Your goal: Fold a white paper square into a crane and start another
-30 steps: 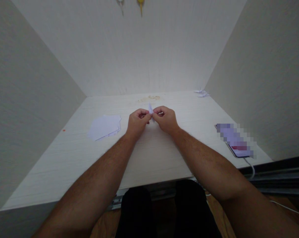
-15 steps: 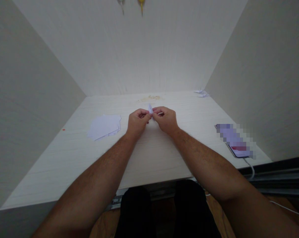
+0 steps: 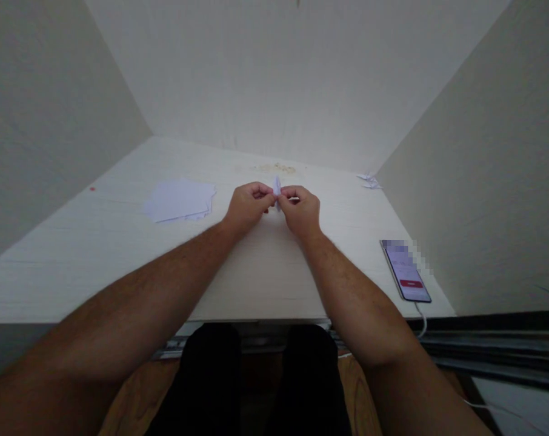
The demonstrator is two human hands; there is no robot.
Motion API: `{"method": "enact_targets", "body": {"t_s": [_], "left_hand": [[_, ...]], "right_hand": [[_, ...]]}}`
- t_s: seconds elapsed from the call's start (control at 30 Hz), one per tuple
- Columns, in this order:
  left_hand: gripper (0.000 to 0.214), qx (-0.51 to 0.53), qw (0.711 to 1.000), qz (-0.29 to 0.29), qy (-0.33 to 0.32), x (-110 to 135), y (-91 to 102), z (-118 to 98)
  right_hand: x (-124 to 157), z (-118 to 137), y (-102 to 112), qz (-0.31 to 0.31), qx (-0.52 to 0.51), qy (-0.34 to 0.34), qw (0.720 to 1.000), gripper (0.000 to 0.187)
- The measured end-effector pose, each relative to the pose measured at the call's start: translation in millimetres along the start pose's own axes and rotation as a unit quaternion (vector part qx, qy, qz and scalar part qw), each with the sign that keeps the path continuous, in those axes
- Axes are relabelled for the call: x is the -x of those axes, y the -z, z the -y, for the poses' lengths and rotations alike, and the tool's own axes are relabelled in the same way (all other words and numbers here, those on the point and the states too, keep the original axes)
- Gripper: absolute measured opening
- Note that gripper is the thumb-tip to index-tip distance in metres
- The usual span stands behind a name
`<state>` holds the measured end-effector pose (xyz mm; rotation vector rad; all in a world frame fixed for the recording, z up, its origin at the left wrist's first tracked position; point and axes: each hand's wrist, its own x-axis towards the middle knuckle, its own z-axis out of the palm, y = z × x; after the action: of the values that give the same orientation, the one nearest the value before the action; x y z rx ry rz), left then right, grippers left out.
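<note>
- Paper first: a small folded piece of white paper stands upright a little to the right of the loose stack of white paper sheets. It is pinched between both hands over the pale wood-grain desk.
- I read the left hand as closed narrow. Its thumb and forefinger tips nip the folded piece's left side, and the other fingers are curled in.
- The right hand has the same tight pinch on the other side, with its knuckles toward me.
- I cannot tell whether the hands rest on the desk or hang just above it.
- Far right of the stack, well apart, a dark-framed smartphone lies face up with its screen lit. It is close to the desk's near edge, and a white cable drops off that edge.
- Right of the stack and further back, in the corner, sits a small white folded paper figure.
- A brownish smudge marks the desk behind the hands, and a tiny red speck lies left of the stack.
- Tearing is the first risk, in my judgement. The piece is tiny and mostly hidden by fingertips, so an uneven pull from the two pinches could rip it or skew a crease.
- Dropping it is another risk, since only fingertips hold it and a slip would let it fall to the desk.
- The right forearm passes near the smartphone, so a wide sweep could push it over the edge or snag the cable.
</note>
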<state>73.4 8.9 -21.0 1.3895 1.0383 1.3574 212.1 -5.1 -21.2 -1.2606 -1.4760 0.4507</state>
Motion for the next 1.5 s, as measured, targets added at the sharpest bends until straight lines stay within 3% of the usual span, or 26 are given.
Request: {"method": "enact_targets", "body": {"t_s": [0.33, 1.07, 1.5], "left_hand": [[0.008, 0.0, 1.0, -0.004, 0.008, 3.1, -0.9, -4.8], [0.008, -0.042, 0.999, 0.009, -0.004, 3.1, -2.4, -9.8], [0.007, -0.094, 0.995, -0.02, -0.03, 3.5, -2.4, -10.2]], "right_hand": [[0.9, -4.0, -0.1, 0.008, 0.001, -0.018, 1.0, 0.013], [-2.5, -6.8, -3.7, 0.008, -0.05, -0.061, 0.997, 0.009], [-0.9, -0.5, -1.1, -0.004, -0.039, -0.019, 0.999, 0.008]]}}
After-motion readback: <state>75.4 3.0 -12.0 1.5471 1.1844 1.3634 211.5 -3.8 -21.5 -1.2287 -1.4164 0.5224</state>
